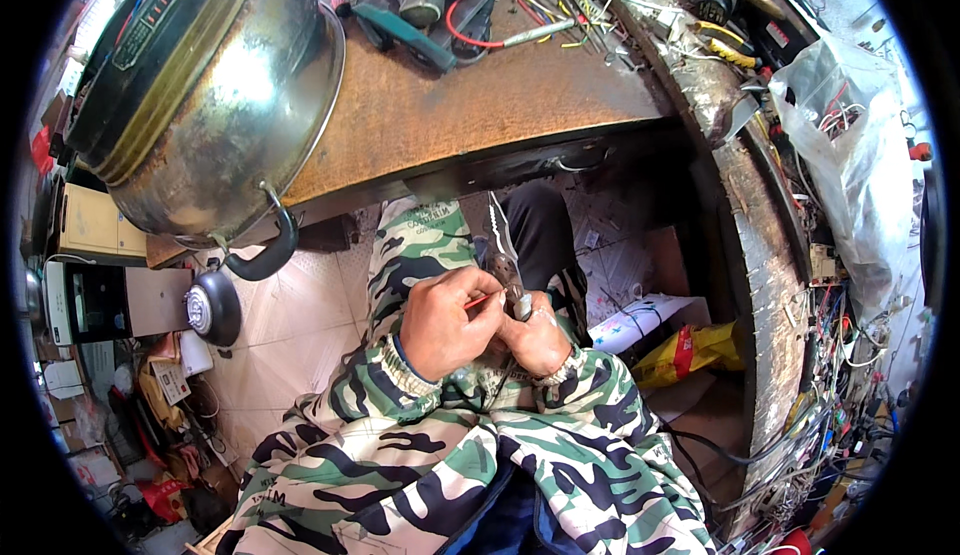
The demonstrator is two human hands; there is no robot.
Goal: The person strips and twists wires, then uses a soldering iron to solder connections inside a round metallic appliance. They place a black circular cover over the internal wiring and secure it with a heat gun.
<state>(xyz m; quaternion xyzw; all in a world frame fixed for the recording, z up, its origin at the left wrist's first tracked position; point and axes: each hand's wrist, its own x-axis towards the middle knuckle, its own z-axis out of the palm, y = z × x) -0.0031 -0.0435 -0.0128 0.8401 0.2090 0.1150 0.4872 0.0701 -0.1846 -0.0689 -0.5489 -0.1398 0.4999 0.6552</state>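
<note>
My right hand (537,343) is closed around the brown handle of a knife (503,245) with a notched edge, its pointed blade directed away from me. Close beside it, my left hand (447,323) is closed in a pinch, a thin red wire-like piece (477,302) showing between thumb and fingers. The two hands meet at the knife's handle, above my lap. Fingers hide where the red piece ends, so I cannot tell if it touches the blade.
A workbench (480,105) stands ahead, with a large metal pot (235,95) tilted at its left. Green-handled pliers (405,35) lie among wires on it. At the right are a worn wooden edge (765,305), a plastic bag (840,155) and tangled cables. A yellow bag (690,355) lies below.
</note>
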